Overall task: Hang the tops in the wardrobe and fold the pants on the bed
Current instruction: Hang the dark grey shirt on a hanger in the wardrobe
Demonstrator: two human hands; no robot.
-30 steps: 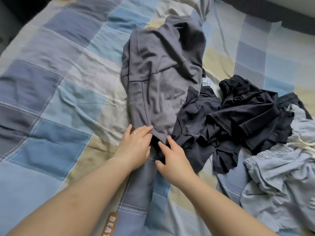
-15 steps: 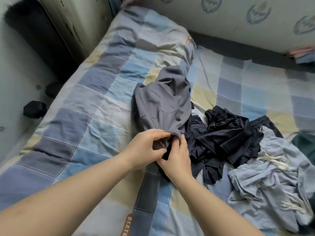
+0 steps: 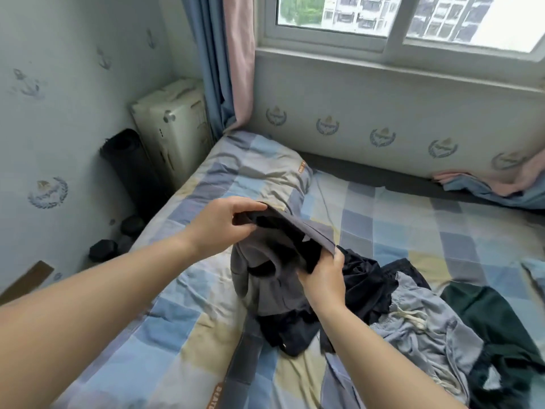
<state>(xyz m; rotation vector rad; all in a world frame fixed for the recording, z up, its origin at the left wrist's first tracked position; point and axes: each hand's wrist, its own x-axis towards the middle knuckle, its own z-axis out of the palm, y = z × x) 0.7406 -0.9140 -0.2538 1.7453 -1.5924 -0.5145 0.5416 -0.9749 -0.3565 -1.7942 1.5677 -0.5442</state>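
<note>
Both hands hold the grey top (image 3: 274, 278) up over the bed (image 3: 177, 329). The left hand (image 3: 219, 224) pinches one end of its hem between thumb and curled fingers (image 3: 250, 206); the right hand (image 3: 323, 280) grips the other end, fingers wrapped round the cloth. The top hangs down from that stretched edge, its lower part apparently touching the black clothes (image 3: 365, 278) heaped just right of it. Pale blue pants (image 3: 418, 323) and a dark green garment (image 3: 495, 317) lie further right.
</note>
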